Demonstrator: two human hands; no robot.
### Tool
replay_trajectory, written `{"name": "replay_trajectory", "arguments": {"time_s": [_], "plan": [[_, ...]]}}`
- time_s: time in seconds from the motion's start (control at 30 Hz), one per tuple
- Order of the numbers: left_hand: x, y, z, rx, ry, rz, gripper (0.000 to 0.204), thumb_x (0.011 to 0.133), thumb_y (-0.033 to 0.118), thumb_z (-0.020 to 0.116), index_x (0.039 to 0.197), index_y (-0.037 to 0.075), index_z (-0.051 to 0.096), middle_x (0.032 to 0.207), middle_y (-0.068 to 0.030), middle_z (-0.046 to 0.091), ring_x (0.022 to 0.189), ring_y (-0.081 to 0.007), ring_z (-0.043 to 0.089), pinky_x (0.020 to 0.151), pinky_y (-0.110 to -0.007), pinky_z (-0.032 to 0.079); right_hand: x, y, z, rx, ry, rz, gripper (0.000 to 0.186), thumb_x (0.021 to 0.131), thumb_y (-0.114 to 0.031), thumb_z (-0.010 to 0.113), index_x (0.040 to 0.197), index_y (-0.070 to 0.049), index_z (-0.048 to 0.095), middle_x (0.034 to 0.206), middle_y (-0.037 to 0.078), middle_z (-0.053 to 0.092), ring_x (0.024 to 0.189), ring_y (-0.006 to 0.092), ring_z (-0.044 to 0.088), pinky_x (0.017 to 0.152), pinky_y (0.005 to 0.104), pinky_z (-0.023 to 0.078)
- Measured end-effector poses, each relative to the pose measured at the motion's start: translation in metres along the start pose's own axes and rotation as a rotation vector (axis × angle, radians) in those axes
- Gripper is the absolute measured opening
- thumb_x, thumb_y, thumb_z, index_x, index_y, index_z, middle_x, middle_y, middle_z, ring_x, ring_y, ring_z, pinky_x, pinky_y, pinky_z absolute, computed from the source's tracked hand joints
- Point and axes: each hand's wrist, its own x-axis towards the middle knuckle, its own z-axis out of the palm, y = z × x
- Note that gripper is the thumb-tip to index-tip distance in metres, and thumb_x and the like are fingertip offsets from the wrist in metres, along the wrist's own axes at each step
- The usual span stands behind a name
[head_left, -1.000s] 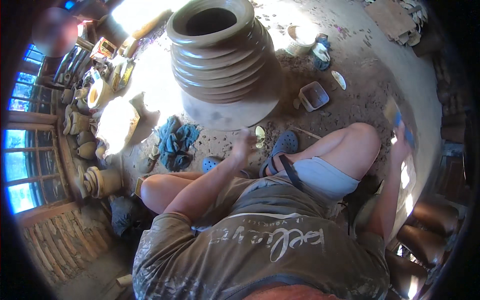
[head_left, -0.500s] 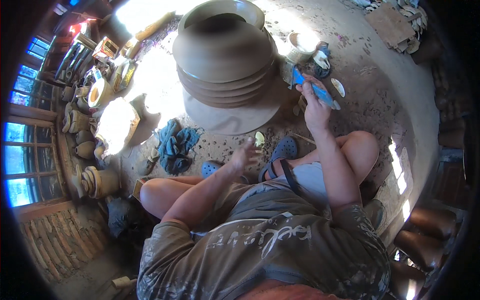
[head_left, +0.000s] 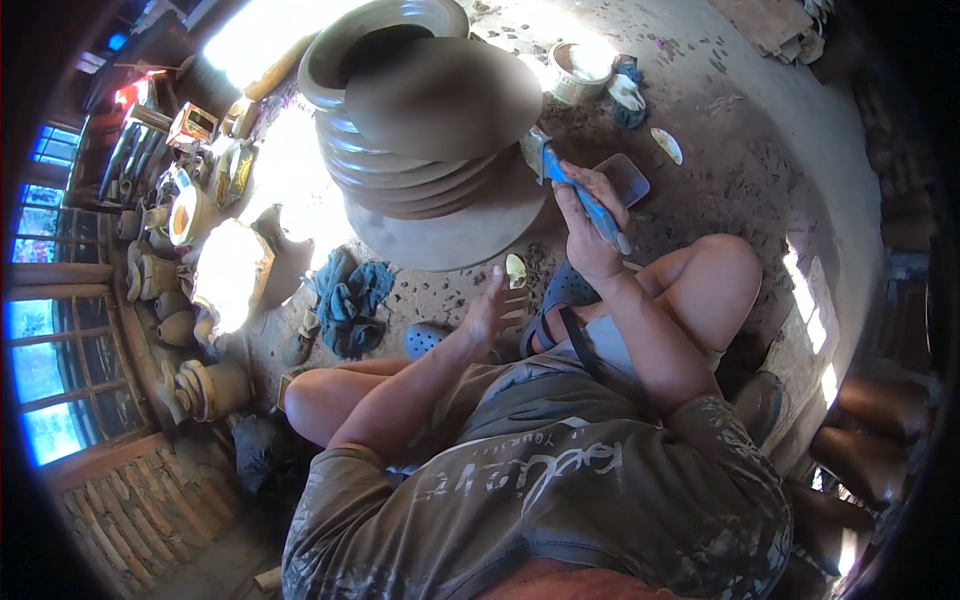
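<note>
A large clay pot (head_left: 420,195) with a ridged wall stands on a round grey wheel plate (head_left: 430,245) at the upper middle. A smeared oval patch hides part of its upper body. My right hand (head_left: 592,225) is closed around the blue handle of a putty knife (head_left: 585,195). The knife's metal blade points up-left and is close to the pot's right side; I cannot tell whether it touches. My left hand (head_left: 490,310), open with fingers apart and nothing in it, hovers below the wheel plate's near edge.
A bucket (head_left: 580,75) and a small clear tray (head_left: 625,182) stand right of the pot. A dark blue cloth (head_left: 350,300) lies at the left beside several small pots and vessels. Brown pots (head_left: 875,455) stand at the lower right, and windows (head_left: 60,360) line the left wall.
My right hand has moved left and slightly down with the putty knife, nearer the pot. The small clear tray now shows beside it. My left hand stays near its place, open.
</note>
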Motion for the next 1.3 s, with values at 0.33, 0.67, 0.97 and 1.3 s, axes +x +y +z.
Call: {"name": "replay_trajectory", "arguments": {"time_s": [0.33,0.67,0.97,1.3], "plan": [[0.022,0.035,-0.051,-0.269,0.426,0.347,0.094,0.101,0.080,0.025,0.165,0.011,0.023,0.168,-0.0178,0.029,0.150,-0.0367,0.036,0.119,-0.056,0.033,-0.007,0.016,0.005,0.078,0.043,0.033,0.022,0.095,-0.005,0.075,0.116,0.000,0.072,0.111,0.013,0.073,0.101,0.0234,0.070,0.089,0.0336,0.054],[0.025,0.096,-0.136,-0.453,0.504,0.411,0.096,0.101,0.079,0.027,0.165,0.008,0.025,0.163,-0.0179,0.038,0.146,-0.0340,0.041,0.119,-0.050,0.035,-0.019,0.033,0.002,0.199,0.039,0.212,0.023,0.104,-0.009,0.065,0.123,0.003,0.065,0.124,0.013,0.067,0.113,0.0232,0.068,0.099,0.0356,0.057],[-0.015,0.002,0.010,-0.168,0.140,-0.065,0.090,0.101,0.078,0.034,0.159,0.010,0.032,0.154,-0.0154,0.048,0.140,-0.0367,0.045,0.114,-0.055,0.038,-0.023,0.054,0.019,0.819,0.269,0.640,0.024,0.106,-0.010,0.061,0.129,-0.005,0.062,0.128,0.010,0.065,0.117,0.0231,0.066,0.104,0.0430,0.056],[0.017,0.016,-0.040,-0.271,0.435,0.237,0.081,0.105,0.070,0.031,0.157,0.008,0.037,0.157,-0.0173,0.046,0.139,-0.0346,0.049,0.112,-0.053,0.042,-0.029,0.065,0.025,1.076,0.276,0.787,0.026,0.105,-0.015,0.064,0.131,-0.012,0.063,0.128,0.004,0.066,0.121,0.0198,0.062,0.107,0.0457,0.051]]}}
